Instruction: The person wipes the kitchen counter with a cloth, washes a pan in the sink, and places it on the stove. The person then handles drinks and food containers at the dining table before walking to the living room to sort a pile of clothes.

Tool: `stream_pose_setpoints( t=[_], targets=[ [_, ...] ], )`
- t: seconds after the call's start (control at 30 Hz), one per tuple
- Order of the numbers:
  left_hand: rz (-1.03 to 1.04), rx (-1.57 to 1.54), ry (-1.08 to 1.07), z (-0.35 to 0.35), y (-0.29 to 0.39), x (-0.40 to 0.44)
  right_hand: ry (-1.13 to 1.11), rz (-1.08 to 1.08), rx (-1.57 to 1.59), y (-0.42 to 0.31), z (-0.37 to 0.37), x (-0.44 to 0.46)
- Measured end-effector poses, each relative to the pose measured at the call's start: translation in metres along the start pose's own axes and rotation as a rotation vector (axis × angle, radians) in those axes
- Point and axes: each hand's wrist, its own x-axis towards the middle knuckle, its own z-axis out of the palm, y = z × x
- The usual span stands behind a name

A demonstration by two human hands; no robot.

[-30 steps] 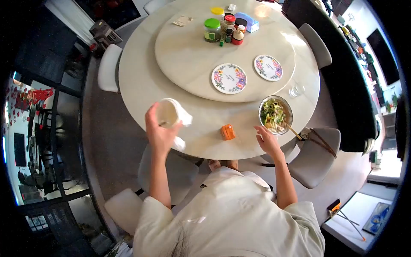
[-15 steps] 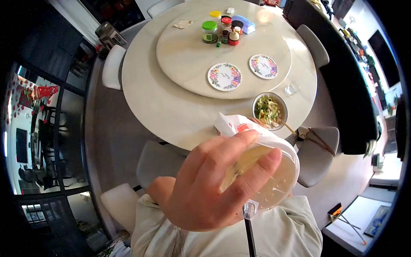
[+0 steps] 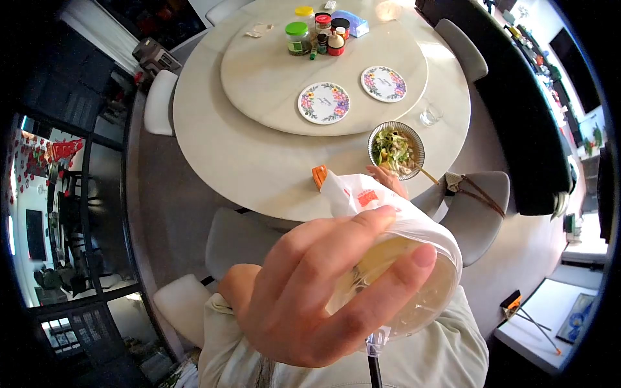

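Observation:
Close to the camera, my left hand (image 3: 310, 291) grips a tilted, clear-lidded drink cup (image 3: 424, 297) with pale liquid inside. A white plastic bag (image 3: 381, 199) with red print wraps around the cup. From its lid a black straw (image 3: 374, 372) runs to the bottom edge. Beyond the bag, my right hand (image 3: 390, 181) lies by a ribbed bowl (image 3: 422, 143) of chopped greens and other food; its fingers look stretched out, and the rest is hidden. A pale yellow utensil handle (image 3: 428, 174) sticks out over the bowl's right rim.
An orange box (image 3: 319, 176) sits by the bag on the round table (image 3: 213, 161). The raised turntable (image 3: 259, 97) holds two floral plates (image 3: 323, 103) (image 3: 384, 84) and several jars (image 3: 298, 39). A clear glass (image 3: 431, 115) stands behind the bowl. Grey chairs (image 3: 482, 216) surround the table.
The view has shifted, so the table items appear higher and further left. The cup and my left hand sit slightly lower. More of my right hand and the orange box now shows.

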Motion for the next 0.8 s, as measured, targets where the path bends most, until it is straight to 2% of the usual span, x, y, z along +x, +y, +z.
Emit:
stream_pose_setpoints(
  t=[0.1,0.2,0.4,0.8],
  targets=[
    [-0.031,-0.020,-0.009,0.003,0.004,-0.002,-0.026,0.061,-0.044,-0.040,-0.019,-0.002],
    [-0.063,-0.013,-0.033,0.001,0.009,-0.002,-0.011,-0.032,-0.009,-0.002,-0.002,0.000],
    [-0.066,0.008,-0.042,0.001,0.012,-0.004,-0.039,0.063,0.024,-0.015,-0.008,0.002],
    [-0.031,-0.017,0.011,0.006,0.013,-0.008,-0.071,0.050,-0.009,-0.016,-0.011,0.000]
  ],
)
